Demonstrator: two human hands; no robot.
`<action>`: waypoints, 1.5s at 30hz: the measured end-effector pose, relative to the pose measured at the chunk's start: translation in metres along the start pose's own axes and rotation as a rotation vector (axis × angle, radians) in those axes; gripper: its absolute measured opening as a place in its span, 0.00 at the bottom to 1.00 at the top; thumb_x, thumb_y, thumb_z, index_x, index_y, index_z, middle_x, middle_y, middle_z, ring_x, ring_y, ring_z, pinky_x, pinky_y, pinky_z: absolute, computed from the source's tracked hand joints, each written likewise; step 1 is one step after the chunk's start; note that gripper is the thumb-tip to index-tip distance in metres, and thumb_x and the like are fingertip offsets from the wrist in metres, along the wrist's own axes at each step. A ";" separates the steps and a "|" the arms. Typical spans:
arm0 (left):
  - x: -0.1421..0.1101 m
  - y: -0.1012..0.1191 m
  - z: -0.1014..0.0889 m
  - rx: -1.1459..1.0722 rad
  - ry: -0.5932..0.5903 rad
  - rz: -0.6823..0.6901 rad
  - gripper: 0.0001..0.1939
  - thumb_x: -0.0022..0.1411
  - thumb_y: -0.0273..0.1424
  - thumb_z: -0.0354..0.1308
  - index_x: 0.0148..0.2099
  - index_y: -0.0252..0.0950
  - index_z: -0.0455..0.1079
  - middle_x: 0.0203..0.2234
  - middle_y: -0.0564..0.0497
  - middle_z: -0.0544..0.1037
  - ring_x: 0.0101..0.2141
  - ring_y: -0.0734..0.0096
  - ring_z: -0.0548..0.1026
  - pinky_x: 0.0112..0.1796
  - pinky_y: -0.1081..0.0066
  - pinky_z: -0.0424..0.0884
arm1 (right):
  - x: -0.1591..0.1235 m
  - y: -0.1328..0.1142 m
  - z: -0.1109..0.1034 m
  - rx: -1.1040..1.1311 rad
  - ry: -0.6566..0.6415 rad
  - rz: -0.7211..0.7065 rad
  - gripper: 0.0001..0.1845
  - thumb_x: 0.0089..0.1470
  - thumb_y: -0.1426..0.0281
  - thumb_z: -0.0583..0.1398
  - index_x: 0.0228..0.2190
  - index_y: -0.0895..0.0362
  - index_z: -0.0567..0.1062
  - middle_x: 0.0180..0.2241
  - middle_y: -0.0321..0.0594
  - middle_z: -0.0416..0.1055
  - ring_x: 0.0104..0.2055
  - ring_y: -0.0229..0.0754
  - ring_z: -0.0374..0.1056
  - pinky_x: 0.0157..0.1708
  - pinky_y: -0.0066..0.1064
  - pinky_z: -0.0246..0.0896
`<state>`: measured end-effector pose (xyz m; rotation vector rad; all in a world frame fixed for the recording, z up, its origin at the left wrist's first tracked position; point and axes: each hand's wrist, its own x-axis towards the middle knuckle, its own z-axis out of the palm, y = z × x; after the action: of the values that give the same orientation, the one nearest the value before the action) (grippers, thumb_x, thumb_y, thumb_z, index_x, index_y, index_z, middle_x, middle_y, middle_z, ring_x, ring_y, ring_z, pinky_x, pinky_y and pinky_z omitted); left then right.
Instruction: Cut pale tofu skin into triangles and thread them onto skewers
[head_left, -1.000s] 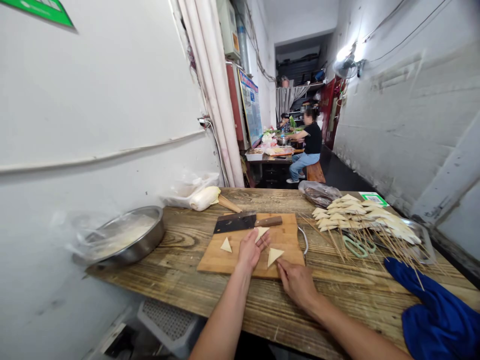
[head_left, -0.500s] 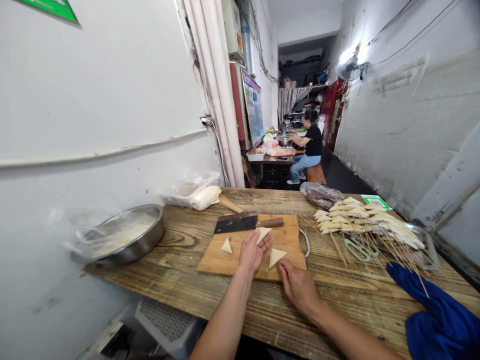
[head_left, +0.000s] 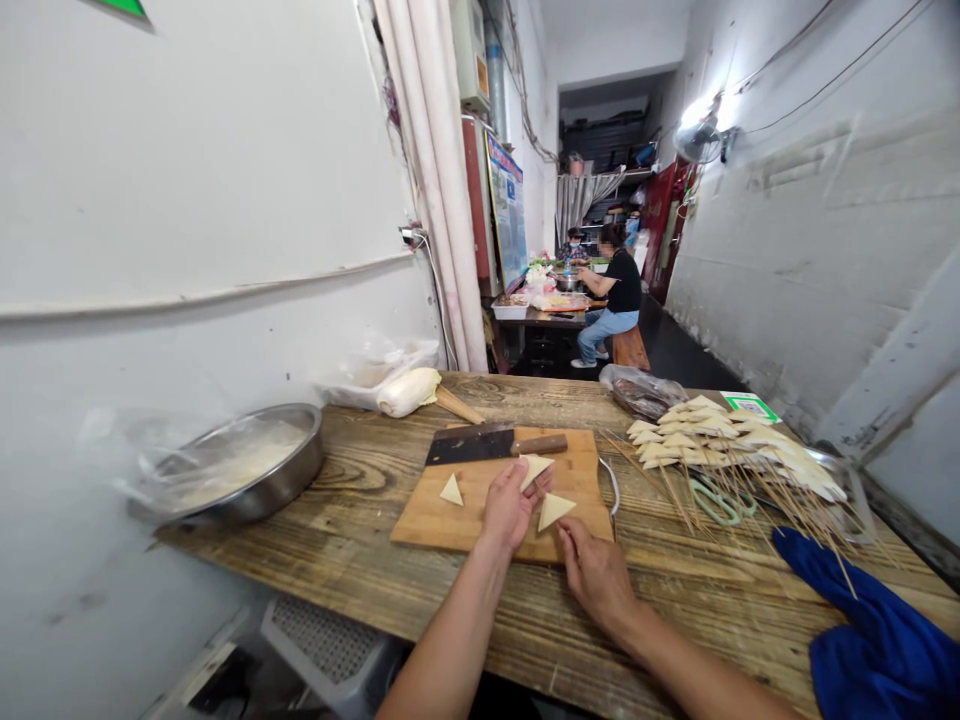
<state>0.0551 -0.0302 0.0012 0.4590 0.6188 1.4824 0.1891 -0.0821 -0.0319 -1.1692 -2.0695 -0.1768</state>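
1. Left hand [head_left: 511,508] pinching a cream triangle [head_left: 538,470]: flat, smooth, sharp-cornered, over the cutting board's [head_left: 427,525] right half.
2. Right hand [head_left: 598,572] curled at second triangle [head_left: 555,511], alike, toward the near-right corner; from my feed I can't tell its grip.
3. Third triangle [head_left: 451,490] lies toward the left edge.

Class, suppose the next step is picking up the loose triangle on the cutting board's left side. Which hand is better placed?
Probably the left hand: it is nearer the loose triangle, while the right hand is farther off. The left does hold another triangle, though.
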 end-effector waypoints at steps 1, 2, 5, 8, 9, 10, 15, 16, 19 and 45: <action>0.000 -0.001 0.001 0.007 -0.004 -0.001 0.06 0.56 0.28 0.58 0.36 0.31 0.67 0.34 0.43 0.77 0.38 0.61 0.76 0.38 0.64 0.73 | 0.000 0.001 0.000 0.011 0.000 0.004 0.17 0.61 0.71 0.43 0.35 0.60 0.70 0.19 0.37 0.72 0.17 0.38 0.68 0.18 0.26 0.53; -0.001 -0.002 0.001 0.016 -0.012 -0.001 0.07 0.55 0.29 0.58 0.36 0.31 0.67 0.34 0.43 0.77 0.38 0.62 0.76 0.37 0.65 0.73 | 0.000 0.001 0.001 0.023 0.001 0.009 0.17 0.61 0.71 0.44 0.35 0.60 0.70 0.20 0.37 0.73 0.17 0.38 0.69 0.18 0.26 0.53; -0.003 -0.006 0.003 0.063 -0.052 0.003 0.11 0.52 0.32 0.61 0.36 0.29 0.69 0.33 0.43 0.77 0.35 0.64 0.76 0.34 0.69 0.72 | 0.000 0.004 0.002 0.042 0.009 0.025 0.16 0.60 0.71 0.44 0.36 0.61 0.70 0.21 0.38 0.73 0.18 0.38 0.69 0.18 0.26 0.55; -0.005 -0.011 0.006 0.118 -0.080 0.007 0.14 0.49 0.34 0.64 0.36 0.28 0.71 0.31 0.43 0.78 0.31 0.68 0.76 0.33 0.72 0.71 | 0.001 0.007 0.002 0.019 0.008 0.062 0.16 0.60 0.71 0.44 0.37 0.60 0.70 0.22 0.40 0.74 0.20 0.39 0.70 0.19 0.27 0.56; -0.006 -0.013 0.008 0.131 -0.087 0.010 0.15 0.49 0.34 0.64 0.35 0.28 0.71 0.31 0.43 0.78 0.30 0.69 0.75 0.33 0.73 0.70 | 0.002 0.008 0.002 0.013 -0.001 0.078 0.16 0.60 0.71 0.44 0.37 0.60 0.70 0.23 0.40 0.74 0.20 0.40 0.70 0.19 0.27 0.56; -0.006 -0.016 0.010 0.141 -0.094 0.013 0.15 0.49 0.35 0.64 0.35 0.28 0.72 0.30 0.43 0.78 0.30 0.70 0.75 0.33 0.73 0.70 | 0.002 0.008 0.002 0.014 -0.013 0.092 0.16 0.60 0.71 0.44 0.37 0.60 0.70 0.24 0.41 0.75 0.21 0.40 0.70 0.20 0.27 0.57; -0.003 -0.017 0.009 0.163 -0.141 -0.008 0.18 0.51 0.38 0.61 0.40 0.29 0.71 0.32 0.42 0.77 0.32 0.68 0.75 0.34 0.71 0.69 | 0.003 0.012 0.003 0.031 -0.046 0.152 0.17 0.60 0.70 0.44 0.38 0.59 0.71 0.25 0.41 0.75 0.23 0.41 0.70 0.21 0.28 0.58; -0.001 -0.013 0.004 0.191 -0.114 -0.012 0.19 0.53 0.39 0.60 0.42 0.30 0.71 0.34 0.41 0.77 0.32 0.67 0.75 0.35 0.70 0.69 | 0.003 0.013 0.003 0.036 -0.042 0.163 0.17 0.60 0.69 0.44 0.38 0.59 0.71 0.25 0.41 0.75 0.23 0.41 0.70 0.22 0.28 0.58; 0.005 0.018 -0.021 0.522 0.171 0.202 0.18 0.53 0.38 0.59 0.45 0.35 0.69 0.35 0.43 0.77 0.35 0.65 0.75 0.39 0.67 0.68 | 0.003 0.019 0.003 0.053 -0.029 0.198 0.18 0.60 0.68 0.44 0.38 0.60 0.71 0.25 0.42 0.74 0.23 0.41 0.70 0.22 0.28 0.59; 0.030 0.005 -0.040 0.666 0.119 0.167 0.11 0.52 0.26 0.58 0.40 0.33 0.69 0.32 0.47 0.76 0.32 0.71 0.74 0.33 0.74 0.69 | 0.004 0.019 -0.002 0.191 -0.037 0.278 0.16 0.58 0.72 0.45 0.35 0.58 0.71 0.28 0.41 0.74 0.29 0.39 0.70 0.29 0.26 0.59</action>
<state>0.0256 -0.0035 -0.0296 0.9561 1.2005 1.4439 0.2045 -0.0695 -0.0321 -1.3309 -1.8829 0.1728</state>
